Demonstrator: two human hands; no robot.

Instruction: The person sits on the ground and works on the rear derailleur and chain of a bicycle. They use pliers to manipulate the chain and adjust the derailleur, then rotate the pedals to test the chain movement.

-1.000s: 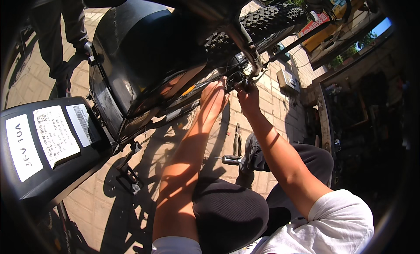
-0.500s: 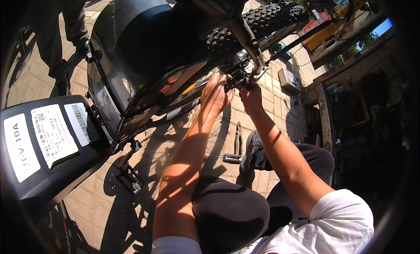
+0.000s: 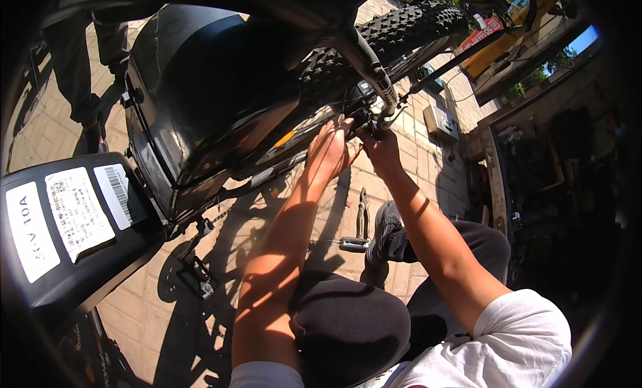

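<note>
My left hand (image 3: 328,147) is raised to a small black metal assembly (image 3: 365,118) on the bicycle, beside a grey metal tube (image 3: 374,70). Its fingertips touch the near side of that assembly, while the thumb stands a little away from them. From the right, my right hand (image 3: 383,152) has its fingers curled in at the lower end of the same assembly. Shadow and the parts themselves hide what its fingertips hold. Just above runs the knobby black tyre (image 3: 414,30). To the left is the large dark glossy body (image 3: 200,87) of the bicycle.
A black battery case (image 3: 144,247) with white labels juts out at the left, near a pedal (image 3: 198,279). On the paving lie pliers (image 3: 362,214) and a folding multi-tool (image 3: 354,244), beside my shoe (image 3: 384,227). A pale box (image 3: 440,122) stands farther right. Another person's legs (image 3: 73,73) are at upper left.
The bicycle's dark body and battery case have shifted slightly left in view. My left thumb has come away from the assembly and lower; my right hand stays at nearly the same spot.
</note>
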